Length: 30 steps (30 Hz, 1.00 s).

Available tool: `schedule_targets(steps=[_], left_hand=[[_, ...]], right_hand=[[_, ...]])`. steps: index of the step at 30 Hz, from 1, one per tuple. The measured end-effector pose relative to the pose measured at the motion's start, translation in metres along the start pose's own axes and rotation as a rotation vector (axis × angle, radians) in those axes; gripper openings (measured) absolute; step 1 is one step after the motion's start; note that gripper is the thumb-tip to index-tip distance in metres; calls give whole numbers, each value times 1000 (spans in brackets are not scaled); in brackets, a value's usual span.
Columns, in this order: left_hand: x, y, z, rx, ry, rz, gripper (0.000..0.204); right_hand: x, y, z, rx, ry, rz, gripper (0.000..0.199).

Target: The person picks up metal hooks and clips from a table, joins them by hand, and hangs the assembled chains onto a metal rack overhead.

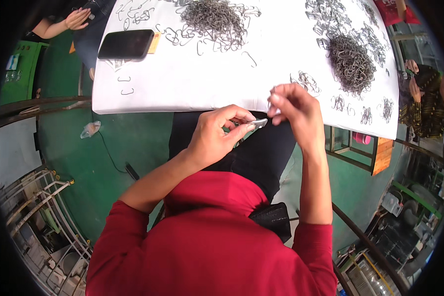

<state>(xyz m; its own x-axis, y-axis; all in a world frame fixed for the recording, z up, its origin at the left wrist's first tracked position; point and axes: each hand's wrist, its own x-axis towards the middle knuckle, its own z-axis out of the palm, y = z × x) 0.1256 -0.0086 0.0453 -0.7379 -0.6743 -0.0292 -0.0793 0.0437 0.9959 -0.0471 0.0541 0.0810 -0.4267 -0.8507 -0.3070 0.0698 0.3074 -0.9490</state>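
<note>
My left hand (217, 133) pinches a small, flat grey metal piece (259, 123) between thumb and fingertips, over my lap just off the table edge. To its right, my right hand (298, 111) is held over the table edge with thumb and fingers drawn together. Whatever it may hold is too small to make out. Just beyond the right hand lies a small heap of bent wire hooks (306, 81). Larger tangled piles of dark wire hooks lie farther off, one at the far middle (214, 19) and one at the right (352, 64).
A white-covered table (182, 89) spans the front. On it are a black phone (126, 44), two loose hooks (127, 92) and scattered grey metal pieces (330, 17). A co-worker's hand (78, 18) shows at far left; another person (424, 98) sits at right. A wooden stool (381, 155) stands below.
</note>
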Motion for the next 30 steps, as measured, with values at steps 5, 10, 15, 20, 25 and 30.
schedule_targets(steps=[5,10,15,20,25,30], left_hand=[[2,5,4,-5,12,82,13],[2,9,6,30,19,133,13],[6,9,10,109,-14,145,12],[32,11,6,144,-76,265,20],[188,30,20,481,-91,642,18],[367,6,119,584,-196,812,17]], right_hand=[[-50,12,5,169,35,11,9],[-47,26,4,110,63,-163,5],[-42,24,1,151,86,-163,10],[-44,22,-11,-95,135,-330,10],[-47,21,-25,-155,121,-346,10],[-38,34,-32,-190,129,-460,14]])
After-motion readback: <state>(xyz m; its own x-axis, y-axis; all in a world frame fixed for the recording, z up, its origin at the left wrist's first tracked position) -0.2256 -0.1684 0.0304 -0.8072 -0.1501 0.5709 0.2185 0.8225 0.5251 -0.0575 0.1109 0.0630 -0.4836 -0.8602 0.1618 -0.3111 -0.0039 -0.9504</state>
